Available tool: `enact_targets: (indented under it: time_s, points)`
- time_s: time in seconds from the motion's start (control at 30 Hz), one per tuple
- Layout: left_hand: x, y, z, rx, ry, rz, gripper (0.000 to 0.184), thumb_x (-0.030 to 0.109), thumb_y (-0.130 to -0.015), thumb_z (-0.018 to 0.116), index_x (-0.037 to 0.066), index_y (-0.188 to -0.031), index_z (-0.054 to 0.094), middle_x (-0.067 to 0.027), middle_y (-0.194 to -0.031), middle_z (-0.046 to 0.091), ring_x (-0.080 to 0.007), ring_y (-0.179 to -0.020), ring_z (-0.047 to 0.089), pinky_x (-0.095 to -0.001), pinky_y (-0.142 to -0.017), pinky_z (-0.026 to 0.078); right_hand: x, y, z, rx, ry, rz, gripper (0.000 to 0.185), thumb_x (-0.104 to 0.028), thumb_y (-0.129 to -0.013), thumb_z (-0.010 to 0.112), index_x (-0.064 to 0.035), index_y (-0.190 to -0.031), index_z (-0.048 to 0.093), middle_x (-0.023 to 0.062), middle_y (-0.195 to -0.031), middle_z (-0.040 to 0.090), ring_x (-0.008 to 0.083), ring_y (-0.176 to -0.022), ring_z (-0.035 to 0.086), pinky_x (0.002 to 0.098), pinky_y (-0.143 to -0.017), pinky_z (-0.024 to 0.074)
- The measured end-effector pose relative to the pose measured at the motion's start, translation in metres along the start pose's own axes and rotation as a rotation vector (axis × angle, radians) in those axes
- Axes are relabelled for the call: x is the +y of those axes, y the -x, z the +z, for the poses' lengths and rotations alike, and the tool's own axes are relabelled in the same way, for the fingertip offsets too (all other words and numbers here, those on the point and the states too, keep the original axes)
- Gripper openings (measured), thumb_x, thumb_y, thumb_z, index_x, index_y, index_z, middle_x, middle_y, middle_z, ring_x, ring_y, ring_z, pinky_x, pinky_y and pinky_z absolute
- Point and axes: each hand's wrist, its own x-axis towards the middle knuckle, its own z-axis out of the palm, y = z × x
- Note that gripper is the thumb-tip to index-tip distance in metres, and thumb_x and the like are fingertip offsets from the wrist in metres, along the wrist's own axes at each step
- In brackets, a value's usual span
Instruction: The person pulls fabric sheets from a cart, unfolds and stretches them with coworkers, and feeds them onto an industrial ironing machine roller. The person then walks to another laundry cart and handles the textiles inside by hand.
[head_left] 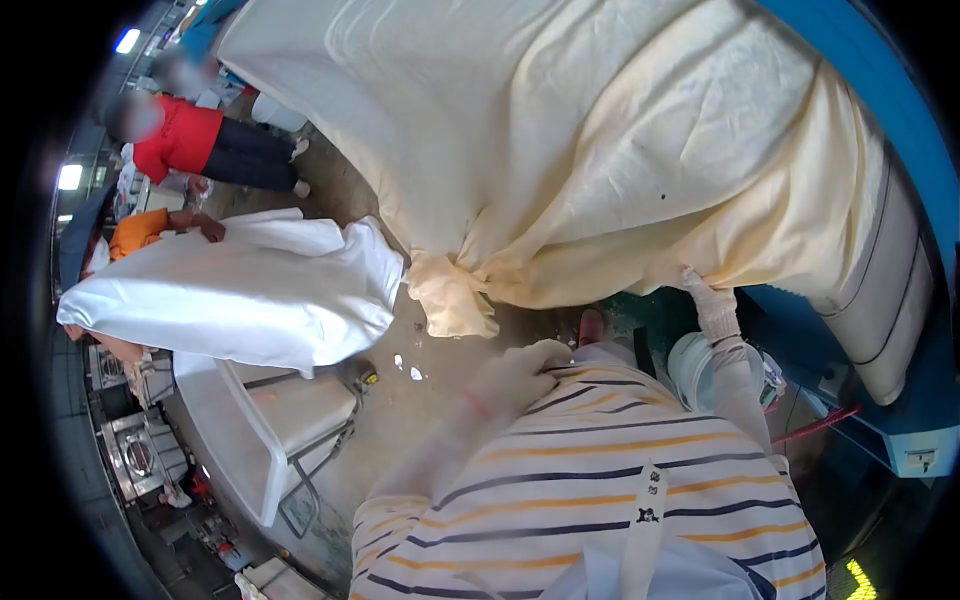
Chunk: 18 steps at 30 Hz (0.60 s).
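A large cream cloth [600, 130] is draped in folds across the top of the view, with a bunched, knot-like end [450, 295] hanging at its lower middle. My right hand [708, 300], in a pale glove or sleeve, grips the cloth's lower edge at right of centre; some fingers are hidden in the fabric. Against the front of my striped shirt [600, 470] is my left hand [522, 375], blurred, its fingers too smeared to make out.
At left, a person in orange [138, 235] holds a white cloth [240, 290] over a white-topped table [225, 430]. Farther back stands a person in red [185, 135]. A pale bucket [690, 370] is beside my right forearm. Blue machinery [915, 445] lies at right.
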Motion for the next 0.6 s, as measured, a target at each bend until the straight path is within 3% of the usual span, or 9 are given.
enact_targets:
  time_s: [0.07, 0.1, 0.2, 0.3, 0.43, 0.47, 0.5, 0.53, 0.6]
  points:
    - [-0.003, -0.005, 0.004, 0.099, -0.002, 0.102, 0.039, 0.015, -0.085, 0.061, 0.004, -0.122, 0.059, -0.0081, -0.108, 0.068, -0.0187, -0.096, 0.065, -0.0295, -0.087, 0.051, -0.052, 0.036, -0.028, -0.047, -0.114, -0.038, 0.048, -0.022, -0.085, 0.074, 0.0027, -0.123, 0.058, 0.0091, -0.107, 0.065, 0.0149, -0.102, 0.058, 0.0284, -0.09, 0.0454]
    - [-0.02, -0.006, 0.008, 0.19, 0.032, 0.199, 0.038, 0.015, -0.085, 0.061, 0.004, -0.121, 0.059, -0.0075, -0.106, 0.067, -0.018, -0.094, 0.065, -0.0288, -0.085, 0.052, -0.064, 0.055, -0.075, 0.037, 0.002, -0.299, 0.04, -0.018, -0.087, 0.072, 0.0028, -0.118, 0.06, 0.0072, -0.106, 0.066, 0.0154, -0.095, 0.06, 0.0301, -0.086, 0.0481]
    - [-0.084, -0.011, 0.016, 0.382, 0.15, 0.158, 0.036, 0.014, -0.085, 0.061, 0.004, -0.12, 0.06, -0.0047, -0.1, 0.066, -0.0157, -0.088, 0.064, -0.0281, -0.078, 0.053, -0.045, 0.074, -0.249, 0.475, 0.107, -0.075, 0.034, -0.02, -0.09, 0.064, 0.001, -0.117, 0.061, 0.0094, -0.106, 0.064, 0.0156, -0.089, 0.06, 0.029, -0.078, 0.0499]
    - [-0.166, -0.012, 0.018, 0.605, 0.288, -0.026, 0.045, 0.019, -0.086, 0.064, 0.005, -0.127, 0.052, -0.0072, -0.107, 0.063, -0.0164, -0.089, 0.063, -0.0298, -0.075, 0.053, -0.008, 0.099, -0.351, 0.543, -0.071, 0.073, 0.038, -0.011, -0.085, 0.063, -0.0028, -0.122, 0.059, 0.0074, -0.099, 0.061, 0.0168, -0.085, 0.057, 0.0276, -0.075, 0.0481]
    - [-0.288, -0.006, 0.004, 1.066, 0.771, -0.203, 0.059, 0.026, -0.087, 0.066, 0.006, -0.137, 0.041, -0.0106, -0.115, 0.058, -0.0174, -0.09, 0.061, -0.032, -0.07, 0.053, 0.002, 0.081, -0.26, 0.197, 0.479, 0.091, 0.06, -0.016, -0.079, 0.074, 0.0015, -0.132, 0.051, 0.0077, -0.119, 0.06, 0.0186, -0.104, 0.057, 0.0337, -0.091, 0.0457]
    - [-0.297, 0.003, -0.008, 1.209, 0.897, -0.21, 0.063, 0.027, -0.087, 0.067, 0.007, -0.14, 0.038, -0.0114, -0.117, 0.057, -0.0176, -0.09, 0.06, -0.0326, -0.069, 0.053, 0.069, 0.031, -0.282, 0.042, 0.293, 0.063, 0.054, -0.025, -0.081, 0.073, 0.0002, -0.127, 0.057, 0.0089, -0.123, 0.061, 0.0191, -0.106, 0.057, 0.0348, -0.093, 0.0448]
    - [-0.264, 0.024, -0.028, 1.319, 0.994, -0.242, 0.07, 0.03, -0.087, 0.068, 0.006, -0.143, 0.034, -0.0127, -0.119, 0.056, -0.0183, -0.091, 0.06, -0.0327, -0.07, 0.053, 0.035, 0.023, -0.23, 0.207, 0.378, 0.131, 0.05, -0.028, -0.084, 0.071, 0.0008, -0.123, 0.06, 0.01, -0.123, 0.061, 0.0197, -0.107, 0.056, 0.0347, -0.094, 0.044]
    - [-0.212, 0.041, -0.049, 1.493, 0.982, -0.386, 0.08, 0.032, -0.084, 0.071, 0.003, -0.146, 0.029, -0.0173, -0.129, 0.055, -0.0229, -0.11, 0.057, -0.0385, -0.083, 0.051, -0.01, 0.02, -0.165, 0.366, 0.46, 0.198, 0.048, -0.032, -0.086, 0.069, 0.0013, -0.12, 0.062, 0.011, -0.123, 0.061, 0.0203, -0.108, 0.056, 0.0346, -0.095, 0.0433]
    - [-0.238, 0.069, -0.089, 1.737, 0.9, -0.535, 0.087, 0.034, -0.082, 0.073, 0.006, -0.149, 0.024, -0.0182, -0.14, 0.044, -0.0256, -0.121, 0.049, -0.0424, -0.091, 0.048, 0.001, -0.016, -0.114, 0.314, 0.17, 0.017, 0.048, -0.034, -0.089, 0.065, 0.0015, -0.122, 0.061, 0.0127, -0.124, 0.06, 0.0215, -0.111, 0.056, 0.0337, -0.097, 0.0423]
